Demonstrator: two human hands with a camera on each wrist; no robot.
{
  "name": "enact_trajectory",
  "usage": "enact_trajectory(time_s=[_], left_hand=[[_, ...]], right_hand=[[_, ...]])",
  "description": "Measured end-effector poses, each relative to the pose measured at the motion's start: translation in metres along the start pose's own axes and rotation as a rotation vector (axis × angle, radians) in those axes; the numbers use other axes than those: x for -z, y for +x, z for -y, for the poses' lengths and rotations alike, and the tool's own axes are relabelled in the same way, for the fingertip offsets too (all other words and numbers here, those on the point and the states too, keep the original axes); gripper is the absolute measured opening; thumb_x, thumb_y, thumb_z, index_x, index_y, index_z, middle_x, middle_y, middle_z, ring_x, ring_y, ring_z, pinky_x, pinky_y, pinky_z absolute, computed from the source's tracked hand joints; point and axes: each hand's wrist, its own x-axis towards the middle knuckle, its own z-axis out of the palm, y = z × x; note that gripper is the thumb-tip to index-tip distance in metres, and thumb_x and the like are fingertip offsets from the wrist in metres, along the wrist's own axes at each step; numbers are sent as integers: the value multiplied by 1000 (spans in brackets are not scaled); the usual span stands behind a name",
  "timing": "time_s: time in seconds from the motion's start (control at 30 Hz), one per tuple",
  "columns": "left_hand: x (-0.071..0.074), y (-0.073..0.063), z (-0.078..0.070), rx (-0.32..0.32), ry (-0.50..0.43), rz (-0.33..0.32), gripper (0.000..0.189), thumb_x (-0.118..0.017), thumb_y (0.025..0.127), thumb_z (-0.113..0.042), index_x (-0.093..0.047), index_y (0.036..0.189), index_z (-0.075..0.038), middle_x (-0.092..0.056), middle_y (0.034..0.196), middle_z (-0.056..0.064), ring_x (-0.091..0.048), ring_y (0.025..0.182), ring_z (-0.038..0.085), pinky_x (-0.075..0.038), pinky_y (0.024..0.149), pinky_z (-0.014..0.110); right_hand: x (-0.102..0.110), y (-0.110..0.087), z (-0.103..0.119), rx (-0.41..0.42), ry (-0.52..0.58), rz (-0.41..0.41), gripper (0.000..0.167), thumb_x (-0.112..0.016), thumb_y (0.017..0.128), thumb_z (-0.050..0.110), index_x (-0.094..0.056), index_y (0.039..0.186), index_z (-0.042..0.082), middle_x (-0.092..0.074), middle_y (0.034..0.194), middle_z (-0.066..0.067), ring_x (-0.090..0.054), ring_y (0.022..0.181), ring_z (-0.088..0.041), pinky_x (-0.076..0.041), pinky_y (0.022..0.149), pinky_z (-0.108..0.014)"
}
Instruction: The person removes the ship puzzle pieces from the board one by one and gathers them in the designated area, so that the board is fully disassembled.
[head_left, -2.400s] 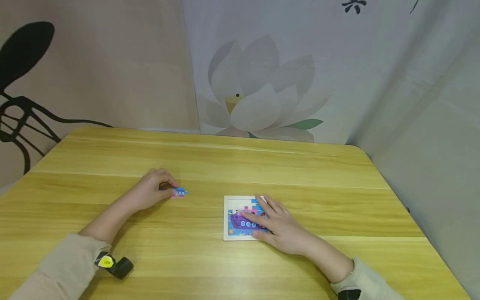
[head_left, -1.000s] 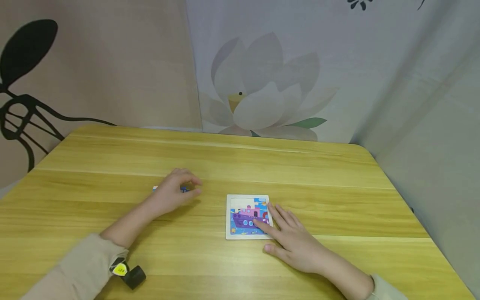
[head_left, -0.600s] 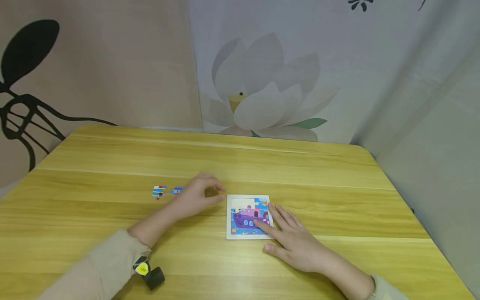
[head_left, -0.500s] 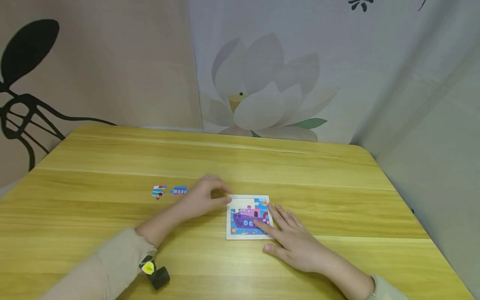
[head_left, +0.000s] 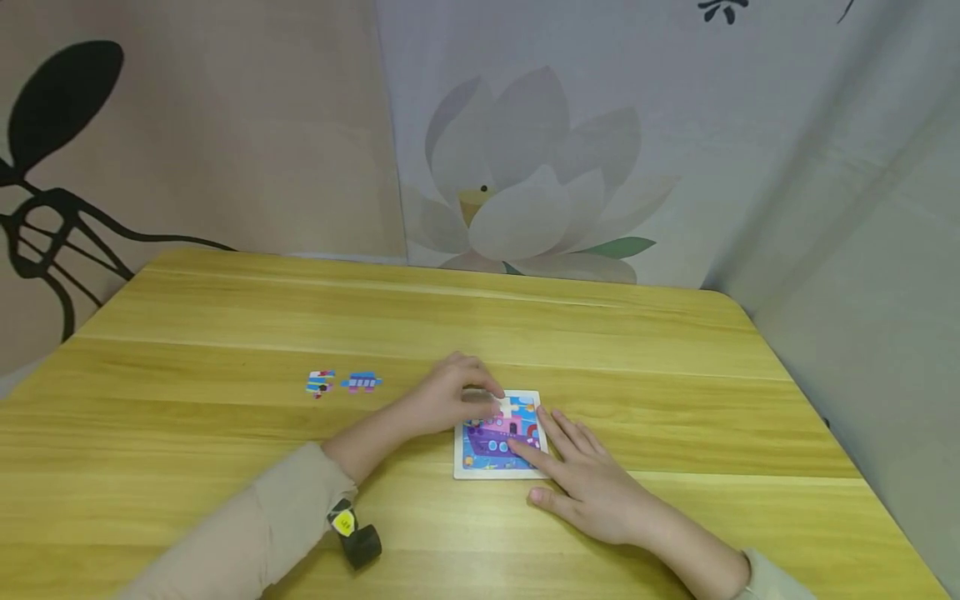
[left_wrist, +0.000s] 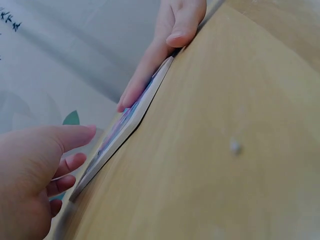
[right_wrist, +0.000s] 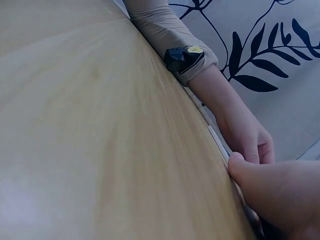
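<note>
A jigsaw puzzle tray [head_left: 459,467] with a white rim lies on the table and shows a purple and pink ship. Blank white backing is visible near its top middle. My left hand [head_left: 450,398] is over the tray's upper left, thumb and fingers bent but apart; no piece shows between them, though the hand hides that corner. With fingers spread, my right hand [head_left: 592,483] rests on the tray's right side, index finger on the ship. Two loose puzzle pieces lie to the left: a blue and purple one [head_left: 362,382] and a striped one [head_left: 318,383].
A wooden table [head_left: 645,367] extends around the tray. Behind it hangs a curtain [head_left: 517,133] with a printed flower, and another grey curtain [head_left: 862,208] runs along the right edge. Black wrist cameras, one at the left cuff [head_left: 307,487], ride with the arms.
My left hand has moved right from the loose pieces to the tray's upper left, uncovering both pieces. The right hand slid slightly right and down, then stayed.
</note>
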Motion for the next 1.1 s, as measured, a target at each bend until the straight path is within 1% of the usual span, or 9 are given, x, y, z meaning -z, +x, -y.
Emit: enact_trajectory(time_s=[0.2,0.33,0.47,0.53,0.63,0.77,0.97,1.1], left_hand=[[-7,7,-2,-20,2,31,12,-75,83,-24,-74,94,-18,-60,97,-10,-46,97,12,-39,85,37],[-12,12,-5,-8,29,47,13,-76,82,-28,-75,92,-19,-60,98,-9,-46,98,12,-36,88,40],[-16,15,-8,29,39,37,14,-79,79,-30,-75,88,-20,-59,96,-10,-45,97,11,-31,92,42],[-18,16,-9,54,25,29,12,-80,78,-29,-75,85,-20,-59,95,-11,-45,95,12,-30,93,43],[-19,17,-11,99,8,21,9,-81,77,-27,-75,81,-22,-59,94,-12,-46,95,12,-29,94,43],[-20,18,-14,144,3,15,8,-81,76,-23,-74,78,-23,-59,93,-12,-46,95,12,-28,96,44],[-22,18,-18,176,5,3,10,-82,76,-19,-72,76,-23,-60,93,-12,-48,95,13,-26,98,45],[-22,18,-21,194,-14,-4,12,-82,76,-16,-72,74,-23,-60,97,-10,-48,100,14,-25,99,45]], right_hand=[[0,1,0,-7,6,2,56,-39,100,48,-24,152,33,1,159,-11,2,143,-34,-4,110,-55],[0,0,-1,-1,4,-3,56,-40,100,48,-25,152,33,0,159,-12,1,143,-35,-4,110,-57],[0,0,-1,10,1,-11,55,-40,100,47,-25,152,33,-1,158,-13,0,143,-37,-5,109,-58],[0,0,-1,8,7,-11,55,-40,100,47,-25,152,33,-1,159,-12,0,143,-36,-5,110,-58],[-1,0,-1,12,7,-17,55,-40,100,47,-26,152,32,-2,158,-13,-1,143,-37,-6,109,-59],[0,0,-1,10,13,-14,55,-40,100,47,-27,151,32,-2,159,-13,-1,143,-37,-6,109,-60],[0,0,0,1,15,-6,55,-40,100,48,-27,151,32,-2,158,-13,-1,143,-37,-6,109,-59],[0,0,0,-4,22,-4,55,-40,100,47,-27,151,32,-1,158,-13,-1,143,-37,-6,109,-59]])
